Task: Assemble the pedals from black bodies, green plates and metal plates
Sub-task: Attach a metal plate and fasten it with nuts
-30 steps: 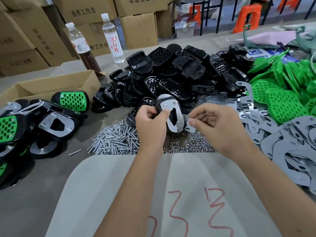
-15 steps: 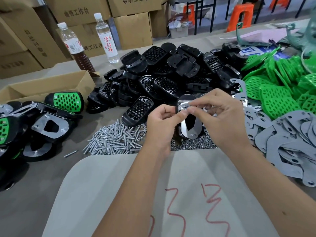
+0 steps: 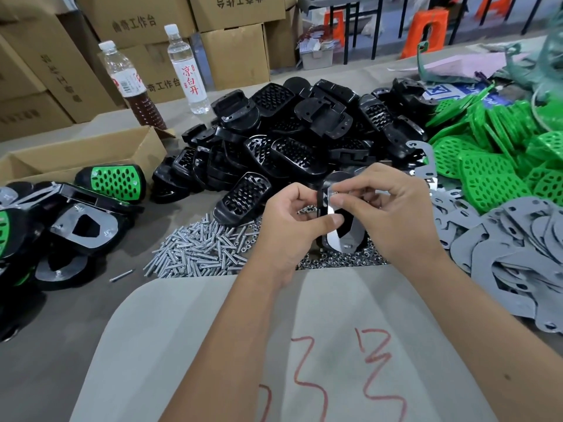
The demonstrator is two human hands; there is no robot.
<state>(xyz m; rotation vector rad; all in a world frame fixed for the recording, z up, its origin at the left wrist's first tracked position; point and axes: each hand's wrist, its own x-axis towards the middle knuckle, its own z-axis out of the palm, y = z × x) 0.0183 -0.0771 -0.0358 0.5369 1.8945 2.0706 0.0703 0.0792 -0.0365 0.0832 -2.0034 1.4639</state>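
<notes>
Both forearms reach forward; the left hand (image 3: pixel 292 217) and right hand (image 3: pixel 387 214) meet, fingers curled, thumbs pinching.

Two plastic bottles (image 3: pixel 179 68) at the table's far edge, stacked cardboard boxes (image 3: pixel 234 53) behind, orange stools (image 3: pixel 426 32) beyond

Cardboard boxes (image 3: pixel 231 53) stacked behind; orange stools (image 3: pixel 426 32) beyond.

One view only — the head camera, worn on the person's head, looking forward and down along both forearms. It sits close above the table (image 3: pixel 45 345), wide-angle, so straight edges bow near the borders. The near table edge fills the bottom; cardboard boxes (image 3: pixel 234 53) and orange stools (image 3: pixel 426 32) stand far off at the top — no second view overlaps.
</notes>
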